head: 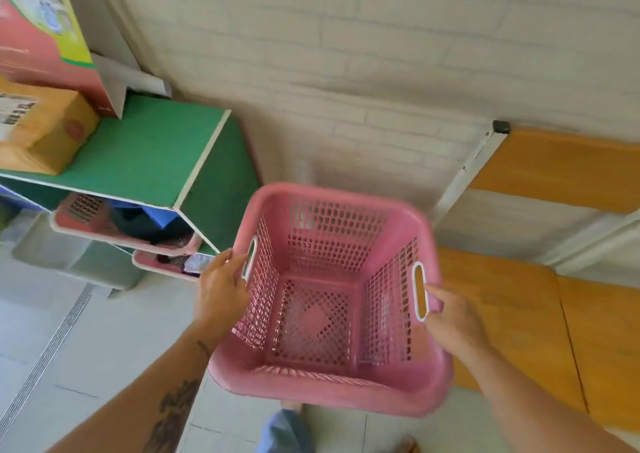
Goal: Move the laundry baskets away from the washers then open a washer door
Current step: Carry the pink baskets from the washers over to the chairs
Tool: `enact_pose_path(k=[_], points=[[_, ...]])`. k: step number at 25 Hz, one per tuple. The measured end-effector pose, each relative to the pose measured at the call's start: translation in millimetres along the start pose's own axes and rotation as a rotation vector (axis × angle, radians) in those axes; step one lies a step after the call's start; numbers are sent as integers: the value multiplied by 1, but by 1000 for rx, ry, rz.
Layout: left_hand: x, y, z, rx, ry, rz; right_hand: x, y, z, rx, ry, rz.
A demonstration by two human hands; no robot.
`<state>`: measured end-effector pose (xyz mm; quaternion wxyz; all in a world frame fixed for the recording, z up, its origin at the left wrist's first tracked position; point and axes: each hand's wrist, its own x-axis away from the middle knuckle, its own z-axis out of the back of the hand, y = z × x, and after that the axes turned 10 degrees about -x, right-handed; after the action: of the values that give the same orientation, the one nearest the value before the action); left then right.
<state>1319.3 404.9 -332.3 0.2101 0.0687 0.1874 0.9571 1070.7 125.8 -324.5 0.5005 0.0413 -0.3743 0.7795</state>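
1. White brick wall [346,71] backs this corner; green shelf unit [152,151] far left, orange bench [519,314] right.
2. Empty pink laundry basket [329,238] is held level between them, seemingly for relocation; no washers in view.
3. Forearms extended; left hand [220,288] and right hand [453,317] each grasp a side handle, fingers curled.

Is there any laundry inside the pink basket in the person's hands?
No, the pink basket is empty, its whole mesh floor showing.
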Motion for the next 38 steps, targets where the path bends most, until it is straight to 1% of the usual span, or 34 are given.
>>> enact_pose_path(k=[3,6,8,9,12,14,16,18,21,24,30,33,38], points=[[-28,-31,-49,-15,-131,160,-29,2,-54,-30,-47,-72],[-27,-56,-90,-18,-305,238,-42,19,-96,-104,-124,-201],[-22,-67,-107,-4,-366,261,-47,31,-113,-115,-185,-288],[-20,-71,-113,-22,-396,253,-49,36,-119,-112,-215,-299],[-23,-74,-122,-58,-439,232,-51,44,-127,-81,-253,-267],[-26,-69,-113,-112,-475,207,-45,43,-121,-67,-277,-254],[-28,-57,-95,-169,-497,193,-29,37,-106,-78,-257,-215],[-29,-34,-72,-159,-497,157,-8,29,-84,-110,-208,-157],[-17,18,-34,-126,-469,-12,37,26,-41,-99,-139,-72],[12,76,-2,-98,-394,-185,88,37,6,-71,-53,-12],[136,196,45,-35,-314,-551,211,91,98,-30,200,107],[205,262,50,-48,-310,-727,278,136,147,-40,350,79],[308,390,50,-75,-294,-1022,379,226,231,-28,559,-61]])
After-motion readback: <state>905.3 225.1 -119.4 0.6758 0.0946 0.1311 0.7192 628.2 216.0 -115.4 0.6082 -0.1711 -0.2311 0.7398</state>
